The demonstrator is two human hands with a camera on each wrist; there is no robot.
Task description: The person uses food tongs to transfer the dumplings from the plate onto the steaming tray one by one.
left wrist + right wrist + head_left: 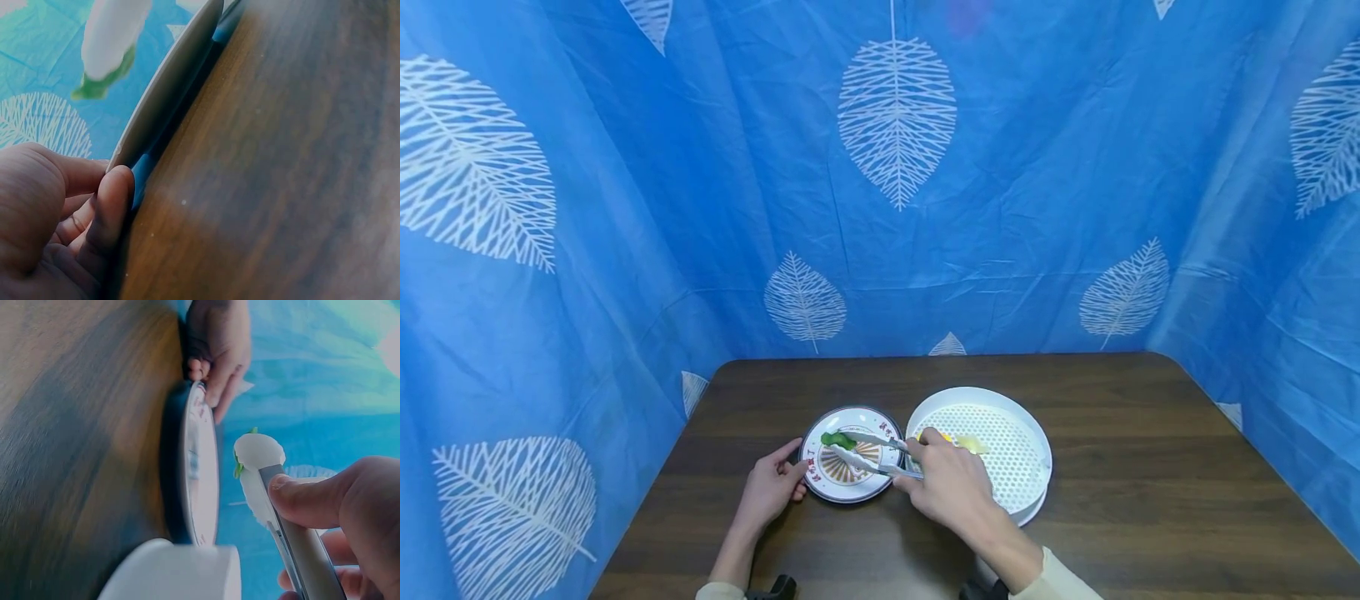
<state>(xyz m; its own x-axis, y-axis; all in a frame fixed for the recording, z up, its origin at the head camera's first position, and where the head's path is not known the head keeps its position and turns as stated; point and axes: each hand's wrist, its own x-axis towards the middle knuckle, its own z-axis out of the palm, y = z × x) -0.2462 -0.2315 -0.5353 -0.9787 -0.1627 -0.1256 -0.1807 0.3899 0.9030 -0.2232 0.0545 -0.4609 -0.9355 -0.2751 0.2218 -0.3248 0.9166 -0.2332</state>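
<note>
Right hand [951, 483] gripping tongs [868, 454] pinching green food [837, 439] over plate [820, 492], left hand [772, 486] curled on plate rim, white strainer basket [1033, 442] beside, wooden desk [1150, 500].

The table [1112, 500] looks like dark wood grain with a smooth, slightly satin finish. The tongs [868, 454] have brushed metal arms with white plastic tips, the perforated tray [1022, 433] is matt white plastic, the plate [820, 487] is glossy and printed, and the backdrop [1037, 167] is thin creased cloth.
</note>
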